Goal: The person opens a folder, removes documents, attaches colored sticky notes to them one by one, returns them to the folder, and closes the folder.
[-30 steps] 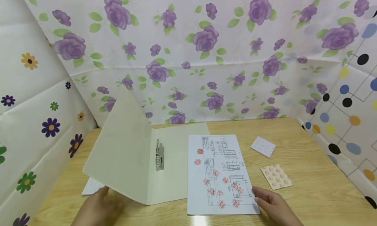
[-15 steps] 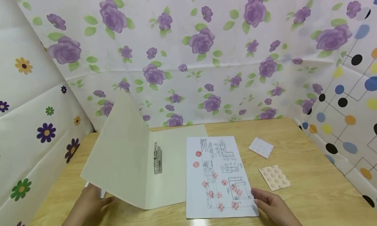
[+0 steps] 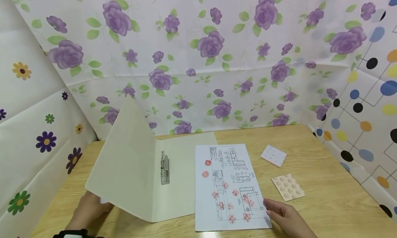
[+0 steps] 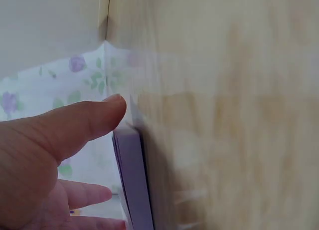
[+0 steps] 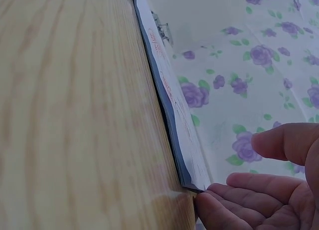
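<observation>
A cream folder point(image 3: 176, 196) lies on the table with its cover point(image 3: 124, 162) raised at a slant and a metal clip point(image 3: 165, 169) along its spine. My left hand point(image 3: 88, 208) is partly hidden under the raised cover. In the left wrist view, its thumb and fingers lie spread beside a white stack point(image 4: 130, 165), the thumb tip by its end. A stack of paper sheets point(image 3: 229, 220), printed with drawings and red stamps, overlaps the folder's right side. My right hand point(image 3: 286, 215) is at its right edge, fingertips touching the stack's corner point(image 5: 197, 182) in the right wrist view.
To the right on the wooden table point(image 3: 335, 203) lie a small white patterned pad point(image 3: 274, 155) and a beige patterned pad point(image 3: 288, 187). A floral cloth point(image 3: 198, 72) hangs behind the table, with patterned sheets on both sides.
My left hand has moved left and farther under the folder's raised cover, by the white stack, now mostly hidden. The right hand stays at the sheets' edge. The head view has shifted slightly.
</observation>
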